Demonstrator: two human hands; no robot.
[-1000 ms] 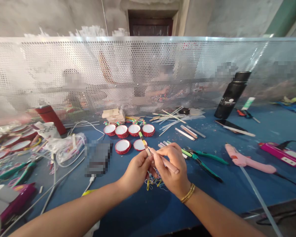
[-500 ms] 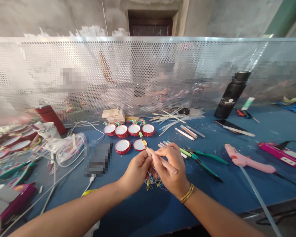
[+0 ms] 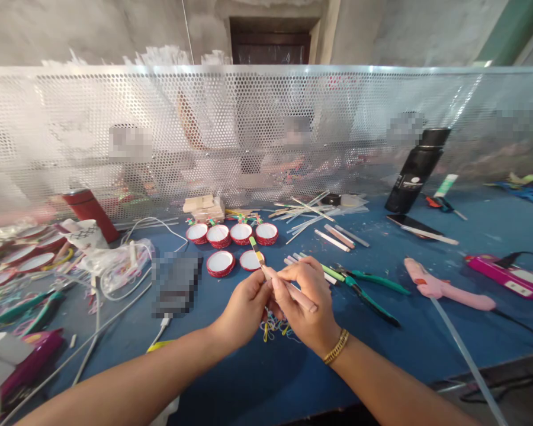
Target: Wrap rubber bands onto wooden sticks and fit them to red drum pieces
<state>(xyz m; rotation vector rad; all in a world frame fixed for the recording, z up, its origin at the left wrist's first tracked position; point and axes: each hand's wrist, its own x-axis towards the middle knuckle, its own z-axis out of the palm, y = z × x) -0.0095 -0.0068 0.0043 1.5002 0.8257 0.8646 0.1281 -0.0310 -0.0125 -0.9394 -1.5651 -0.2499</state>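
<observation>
Over the front middle of the table, my left hand [image 3: 244, 310] is closed, pinching a small thin stick [image 3: 256, 249]. Green and yellow bands show on the stick's upper end; its lower part is hidden by fingers. My right hand [image 3: 313, 296] is closed around a pale pink marker [image 3: 305, 300], its tip end at the stick beside the left fingertips. Under the hands lie thin coloured loops [image 3: 270, 332], partly covered. Just beyond are red-rimmed white discs [image 3: 221, 261] in several stacks. More markers [image 3: 333, 273] lie behind my right hand.
Green-handled pliers [image 3: 373, 296] and a pink glue gun [image 3: 444, 291] lie to the right. A black bottle [image 3: 415, 174] stands behind them. Loose sticks [image 3: 304, 213] are spread near the perforated metal screen [image 3: 249, 106]. A phone [image 3: 177, 284], cables and a red bottle [image 3: 91, 213] occupy the left.
The marker's rear end has shifted very slightly left. Both hands otherwise keep nearly the same place and grip.
</observation>
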